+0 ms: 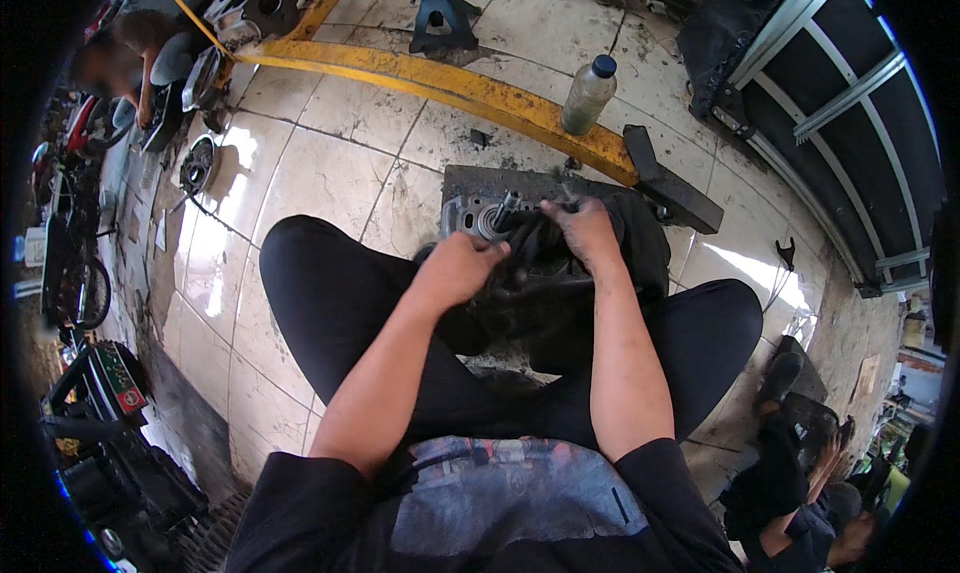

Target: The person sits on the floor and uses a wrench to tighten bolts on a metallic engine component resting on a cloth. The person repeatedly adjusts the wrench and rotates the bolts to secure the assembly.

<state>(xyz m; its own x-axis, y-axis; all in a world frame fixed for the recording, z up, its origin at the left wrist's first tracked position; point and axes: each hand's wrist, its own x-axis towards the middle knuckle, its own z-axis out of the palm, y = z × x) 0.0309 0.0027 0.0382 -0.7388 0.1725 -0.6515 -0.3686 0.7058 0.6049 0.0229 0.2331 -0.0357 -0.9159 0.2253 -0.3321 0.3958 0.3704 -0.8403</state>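
Floor [320, 183]: pale, grimy tiles, with the person [520, 498] sitting there, knees spread wide.
Beam [420, 73]: yellow, slanting across the tiles beyond the knees.
Casing [462, 216]: grey metal, lying between the knees, ringed face up; its own long axis is hidden by the hands and a dark heap [640, 248] at its right.
Left hand [462, 268]: coming in from the near side, back up, fingers curled toward the shaft; I can't tell whether they grip anything.
Right hand [582, 231]: right of the shaft, angled inward, fingers bent and bunched; too blurred to tell its hold.
Bottle [588, 103]: dark-capped, upright by the beam.
Shaft [508, 205]: rising from the casing, long axis tipped away from the sitter and slightly right.
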